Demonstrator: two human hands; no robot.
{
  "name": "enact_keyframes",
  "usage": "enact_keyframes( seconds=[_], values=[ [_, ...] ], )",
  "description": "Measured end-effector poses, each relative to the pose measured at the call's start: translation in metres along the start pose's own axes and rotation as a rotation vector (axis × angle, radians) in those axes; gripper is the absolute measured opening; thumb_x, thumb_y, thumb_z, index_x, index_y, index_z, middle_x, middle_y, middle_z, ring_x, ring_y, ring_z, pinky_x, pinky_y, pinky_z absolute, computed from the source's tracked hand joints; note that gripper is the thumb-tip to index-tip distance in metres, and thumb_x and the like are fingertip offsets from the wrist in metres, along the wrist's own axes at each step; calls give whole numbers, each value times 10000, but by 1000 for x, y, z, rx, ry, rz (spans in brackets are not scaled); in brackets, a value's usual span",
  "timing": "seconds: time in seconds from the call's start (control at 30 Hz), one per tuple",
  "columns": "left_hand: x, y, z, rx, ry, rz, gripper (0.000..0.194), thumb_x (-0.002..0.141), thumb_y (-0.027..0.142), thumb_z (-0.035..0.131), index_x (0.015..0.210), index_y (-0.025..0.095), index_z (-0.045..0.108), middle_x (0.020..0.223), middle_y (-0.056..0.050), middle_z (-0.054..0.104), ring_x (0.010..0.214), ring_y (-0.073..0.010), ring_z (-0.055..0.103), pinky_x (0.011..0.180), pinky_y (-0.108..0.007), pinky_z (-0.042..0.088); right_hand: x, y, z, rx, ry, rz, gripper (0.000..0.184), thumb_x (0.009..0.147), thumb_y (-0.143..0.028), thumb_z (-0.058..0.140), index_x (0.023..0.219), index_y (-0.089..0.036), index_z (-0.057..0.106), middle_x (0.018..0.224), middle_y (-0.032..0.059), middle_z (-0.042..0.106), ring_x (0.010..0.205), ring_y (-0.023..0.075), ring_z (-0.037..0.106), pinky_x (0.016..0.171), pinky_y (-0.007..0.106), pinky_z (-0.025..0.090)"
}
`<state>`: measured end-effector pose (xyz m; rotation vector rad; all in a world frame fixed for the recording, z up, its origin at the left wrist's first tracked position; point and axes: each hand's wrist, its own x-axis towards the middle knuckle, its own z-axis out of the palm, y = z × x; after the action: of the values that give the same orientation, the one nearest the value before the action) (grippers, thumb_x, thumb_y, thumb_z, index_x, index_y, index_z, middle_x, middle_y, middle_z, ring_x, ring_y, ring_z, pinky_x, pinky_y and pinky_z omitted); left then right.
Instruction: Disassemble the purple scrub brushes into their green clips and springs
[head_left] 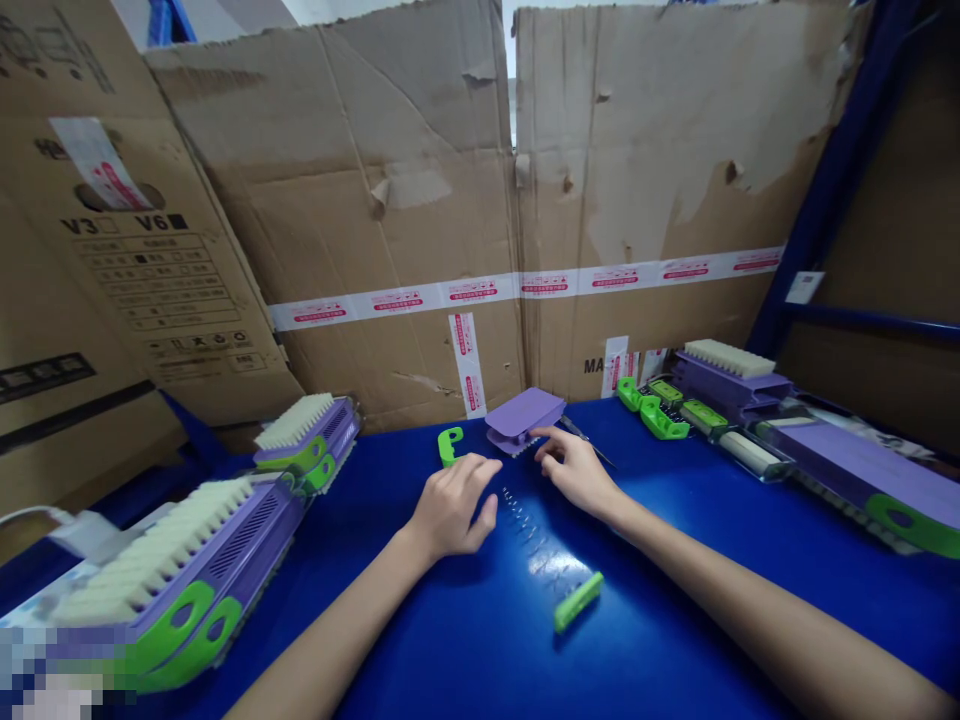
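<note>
My left hand [457,508] is over the blue table, thumb apart from the bent fingers, holding nothing visible. Just behind it sits a green looped end piece [450,445], partly hidden by my fingers. My right hand [574,468] reaches to a purple brush body [526,412], its index fingertip at the near right edge; whether it touches cannot be told. Its fingers are loosely bent and apart. Between my hands, a line of thin coils [521,515], like a spring, runs toward me. Nearer lies a green bar-shaped piece [577,602].
Purple brushes with pale bristles [157,550] are stacked along the left. More purple brushes [862,465] and green parts [654,410] stand at the right. A dark thin tool [589,440] lies behind my right hand. Cardboard walls [397,200] close off the back.
</note>
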<state>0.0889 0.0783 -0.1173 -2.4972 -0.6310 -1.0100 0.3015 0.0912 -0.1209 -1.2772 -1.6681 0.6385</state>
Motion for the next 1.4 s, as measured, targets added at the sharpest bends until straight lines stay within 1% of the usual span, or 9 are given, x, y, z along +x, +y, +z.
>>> enact_keyframes(
  seconds=[0.13,0.2,0.27,0.5,0.67,0.9,1.07,1.23,1.4],
  values=[
    [14,31,-4,-72,-256,198,340,772,265,471,1099,192,534,1005,-101,590,845,-222,571,702,-343,447,-2,-3,0,-19,5,-45,426,694,-96,434,1059,-172,641,723,-4,662,648,124,590,669,252,471],
    [18,43,-2,-102,-405,159,182,807,322,506,919,194,571,856,-66,591,763,-196,548,660,-315,412,-1,-4,-2,-21,-7,-29,417,701,-100,443,1063,-172,640,722,-3,665,615,121,585,631,250,470],
    [19,46,1,-120,-438,68,184,848,365,515,823,186,553,779,-52,579,727,-186,535,635,-305,391,1,-5,-5,-6,-26,7,385,719,-117,464,1056,-162,643,719,6,665,574,118,579,584,246,467],
    [5,12,14,-125,-126,-341,204,944,321,406,809,188,481,763,-32,571,703,-162,545,636,-281,415,8,-5,-17,210,-99,195,258,822,-356,539,933,-154,656,667,15,626,523,110,568,439,204,444],
    [2,4,16,-57,11,-379,185,942,341,428,852,189,483,774,-26,563,715,-156,554,641,-267,438,5,-12,-20,429,-214,363,268,837,-410,546,905,-157,601,714,40,626,586,132,610,443,215,488],
    [1,7,17,10,-50,-283,301,916,422,475,1078,178,546,778,-35,594,736,-168,597,667,-267,475,3,-15,-19,520,-276,397,269,798,-395,628,923,-160,587,668,21,614,530,98,567,415,175,439],
    [2,10,14,-15,-146,-303,331,934,415,429,1087,206,635,779,-59,656,713,-166,623,634,-243,456,2,-18,-20,546,-240,421,275,791,-412,631,916,-168,603,674,25,623,524,93,546,400,166,396],
    [4,10,15,-251,-42,-549,314,897,418,478,1048,203,650,733,-35,651,578,-135,555,613,-256,438,2,-20,-21,698,-193,370,313,759,-355,671,1008,-171,624,937,95,686,715,139,621,545,226,495],
    [11,5,17,-763,-64,-912,401,829,535,511,917,159,617,491,61,438,389,-85,390,410,-216,305,2,-16,-18,735,-132,281,476,717,-340,717,1147,-183,587,1097,118,670,871,174,642,672,270,513]
  ],
)
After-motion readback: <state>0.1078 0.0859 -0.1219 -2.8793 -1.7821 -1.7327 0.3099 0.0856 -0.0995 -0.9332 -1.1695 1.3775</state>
